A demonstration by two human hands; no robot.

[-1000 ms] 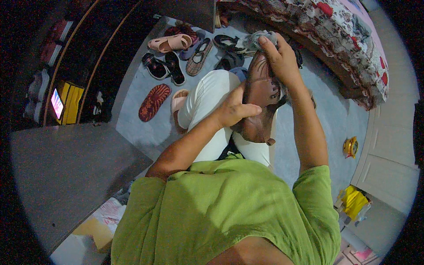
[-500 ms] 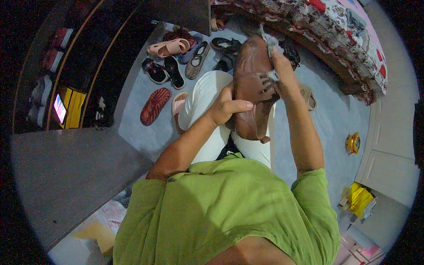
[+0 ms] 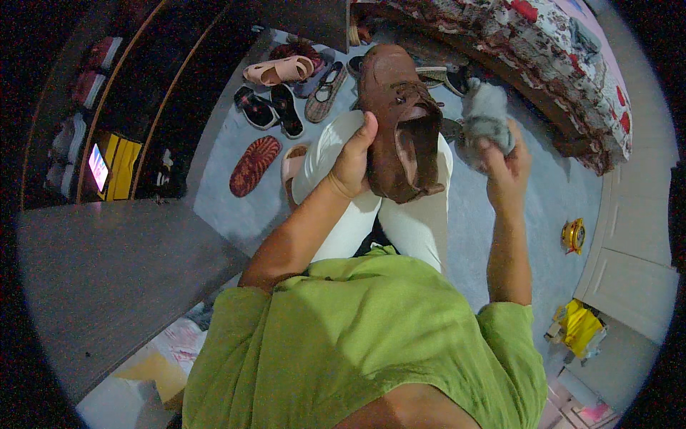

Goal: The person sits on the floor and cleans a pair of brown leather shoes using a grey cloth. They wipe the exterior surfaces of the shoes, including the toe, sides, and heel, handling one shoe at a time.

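A brown lace-up shoe (image 3: 389, 86) is held up over my knees, its toe pointing away from me and its opening facing up and to the right. My left hand (image 3: 351, 157) grips the shoe along its left side, thumb on top and the other fingers hidden behind it. Off to the right of the shoe, my right hand (image 3: 507, 161) is closed on a crumpled grey cloth (image 3: 487, 118), which does not touch the shoe.
Several sandals and shoes lie on the grey floor ahead, among them a pink sandal (image 3: 279, 71) and a red patterned slipper (image 3: 254, 166). An open dark cabinet (image 3: 136, 93) stands left. A bed with a flowered cover (image 3: 543, 50) is at far right, a gold-coloured object (image 3: 572, 236) nearer.
My right hand has pulled the cloth off the shoe and moved right with it. The shoe has turned in my left hand, so its laces and opening now show more.
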